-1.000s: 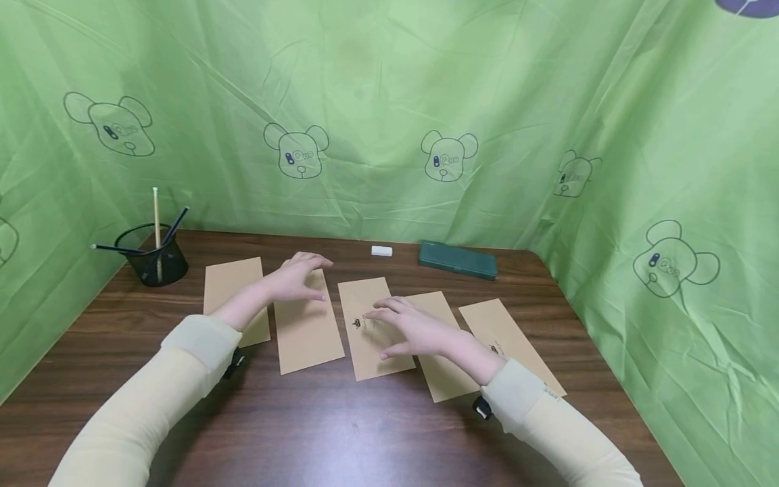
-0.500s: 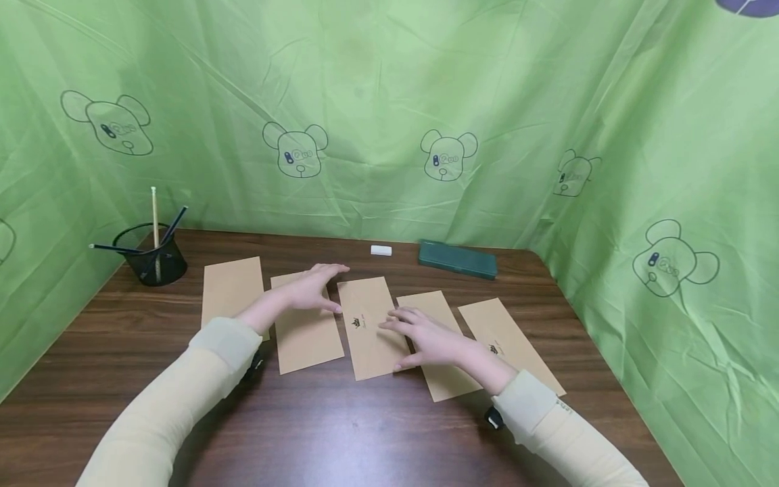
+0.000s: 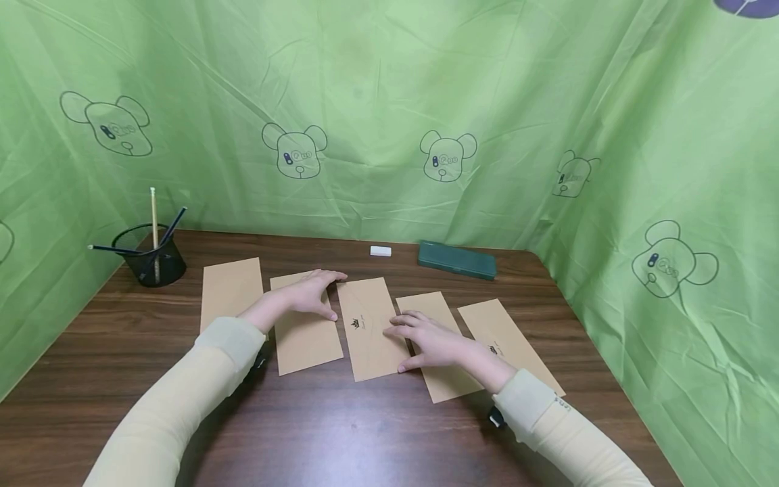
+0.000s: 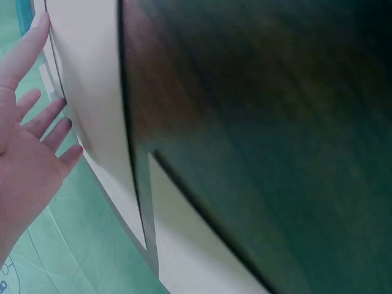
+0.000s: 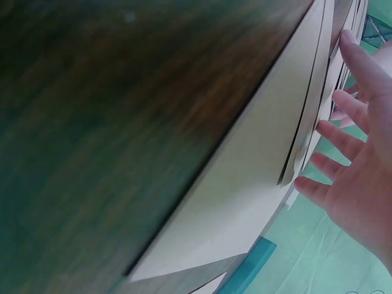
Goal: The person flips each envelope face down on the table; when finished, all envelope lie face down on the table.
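Several flat brown paper envelopes lie side by side on the table. The middle envelope (image 3: pixel 374 352), printed with a small black crown, sits between the two hands. My left hand (image 3: pixel 309 295) is over the second envelope (image 3: pixel 307 341) from the left, its fingertips by the middle envelope's left edge. My right hand (image 3: pixel 432 341) spans the fourth envelope (image 3: pixel 447 382), fingertips at the middle envelope's right edge. The fingers (image 4: pixel 46 119) are spread in the left wrist view, and the right hand's fingers (image 5: pixel 343 141) likewise in the right wrist view. Whether fingertips touch paper, I cannot tell.
The leftmost envelope (image 3: pixel 231 291) and the rightmost envelope (image 3: pixel 508 341) flank the row. Behind stand a black mesh pen cup (image 3: pixel 149 260) with pencils, a white eraser (image 3: pixel 380 251) and a dark green case (image 3: pixel 456 260). Green curtains (image 3: pixel 365 135) enclose the wooden table (image 3: pixel 328 433).
My left hand has moved right and slightly nearer, towards the middle envelope's left edge. The right hand has shifted right and nearer, to that envelope's right edge. The envelopes have not visibly moved.
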Available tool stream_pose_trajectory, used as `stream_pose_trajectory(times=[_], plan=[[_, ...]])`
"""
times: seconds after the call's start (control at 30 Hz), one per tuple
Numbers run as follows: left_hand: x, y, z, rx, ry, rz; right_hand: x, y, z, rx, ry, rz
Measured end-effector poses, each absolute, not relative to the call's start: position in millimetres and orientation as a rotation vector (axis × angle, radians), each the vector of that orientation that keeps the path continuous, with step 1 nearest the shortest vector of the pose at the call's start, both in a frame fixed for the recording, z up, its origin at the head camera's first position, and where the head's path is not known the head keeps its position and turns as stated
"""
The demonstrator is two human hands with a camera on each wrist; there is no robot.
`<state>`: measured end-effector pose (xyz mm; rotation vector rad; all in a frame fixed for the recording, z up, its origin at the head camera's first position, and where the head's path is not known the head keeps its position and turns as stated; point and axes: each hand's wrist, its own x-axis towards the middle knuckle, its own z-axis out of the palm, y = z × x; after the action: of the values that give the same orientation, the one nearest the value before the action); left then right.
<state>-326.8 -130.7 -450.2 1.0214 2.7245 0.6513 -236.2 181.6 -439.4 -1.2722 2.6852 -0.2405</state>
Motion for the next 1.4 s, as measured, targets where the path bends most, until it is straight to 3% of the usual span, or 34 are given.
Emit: stream_pose_trajectory(times=[1.4], plan=[[-343, -130, -448, 1.250, 2.731, 0.917, -227, 175, -435, -1.249, 2.647, -0.302]])
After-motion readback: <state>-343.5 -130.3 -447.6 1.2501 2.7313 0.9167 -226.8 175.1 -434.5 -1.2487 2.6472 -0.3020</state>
